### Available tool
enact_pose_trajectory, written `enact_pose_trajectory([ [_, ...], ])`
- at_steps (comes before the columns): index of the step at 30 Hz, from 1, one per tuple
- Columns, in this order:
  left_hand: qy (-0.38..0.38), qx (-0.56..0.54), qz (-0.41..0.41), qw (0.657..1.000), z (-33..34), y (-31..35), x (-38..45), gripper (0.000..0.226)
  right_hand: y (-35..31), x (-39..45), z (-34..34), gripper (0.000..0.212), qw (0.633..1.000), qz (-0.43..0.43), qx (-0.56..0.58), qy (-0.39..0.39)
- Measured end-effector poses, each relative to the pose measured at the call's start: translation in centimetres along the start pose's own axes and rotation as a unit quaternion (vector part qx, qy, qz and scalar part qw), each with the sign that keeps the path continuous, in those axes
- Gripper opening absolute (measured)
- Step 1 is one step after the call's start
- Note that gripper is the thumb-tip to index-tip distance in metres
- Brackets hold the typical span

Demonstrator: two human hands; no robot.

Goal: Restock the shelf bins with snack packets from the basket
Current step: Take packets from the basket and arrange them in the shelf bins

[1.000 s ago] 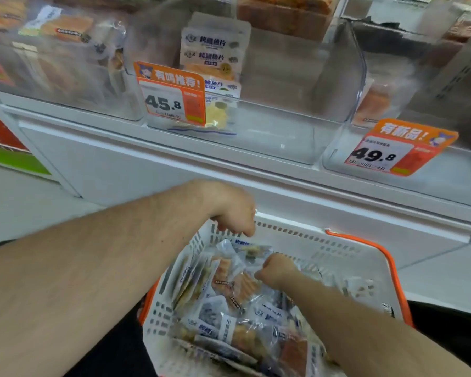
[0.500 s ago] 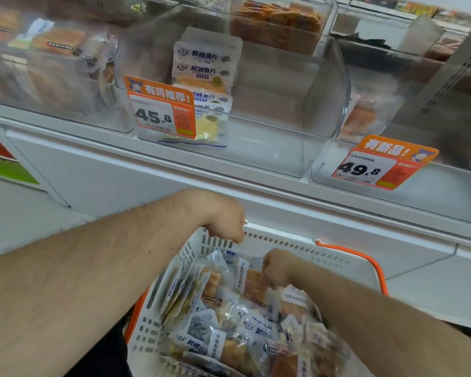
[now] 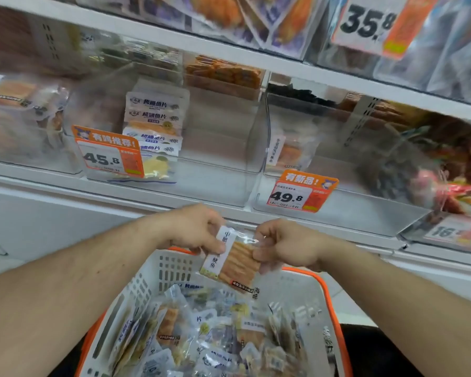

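Two hands share one packet (image 3: 233,263): my left hand (image 3: 199,229) pinches its white label edge, my right hand (image 3: 282,244) pinches the opposite clear edge, fingers closed on the film. It hangs above the basket (image 3: 158,270), just below the shelf bins. I judge it light and floppy, a thin glossy pouch with stiff strips inside, likely slippery and prone to crinkle. The sealed margins look like the safest hold, not the middle. The bin (image 3: 337,213) behind the 49.8 tag (image 3: 299,193) shows a similar packet, so that seems its home.
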State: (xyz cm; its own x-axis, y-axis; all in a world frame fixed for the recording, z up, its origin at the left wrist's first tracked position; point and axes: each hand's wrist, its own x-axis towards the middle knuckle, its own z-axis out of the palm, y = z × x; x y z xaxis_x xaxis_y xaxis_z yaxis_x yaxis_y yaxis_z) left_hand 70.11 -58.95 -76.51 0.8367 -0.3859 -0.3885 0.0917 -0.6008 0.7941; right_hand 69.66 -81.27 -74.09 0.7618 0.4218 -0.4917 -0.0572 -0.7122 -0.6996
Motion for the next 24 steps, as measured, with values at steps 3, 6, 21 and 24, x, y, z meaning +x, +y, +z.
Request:
enact_pose_trajectory([
  [3,0.059,-0.050,0.047,0.996,-0.6,2.3,-0.3,0.014,-0.1,-1.4,-1.1,0.023,0.993,-0.009,0.097,0.064],
  [6,0.102,-0.104,0.090,0.985,-0.9,4.4,-0.2,0.014,-0.2,-2.5,-2.4,0.016,0.975,-0.020,0.168,0.145],
  [21,0.363,-0.047,0.263,0.892,0.2,9.3,1.0,0.018,-7.0,-8.5,-8.8,0.013,0.858,-0.109,-0.225,0.447],
  [24,0.412,0.014,0.250,0.876,-0.6,8.8,1.7,0.017,-7.5,-8.4,-9.9,0.018,0.820,-0.163,-0.227,0.499],
])
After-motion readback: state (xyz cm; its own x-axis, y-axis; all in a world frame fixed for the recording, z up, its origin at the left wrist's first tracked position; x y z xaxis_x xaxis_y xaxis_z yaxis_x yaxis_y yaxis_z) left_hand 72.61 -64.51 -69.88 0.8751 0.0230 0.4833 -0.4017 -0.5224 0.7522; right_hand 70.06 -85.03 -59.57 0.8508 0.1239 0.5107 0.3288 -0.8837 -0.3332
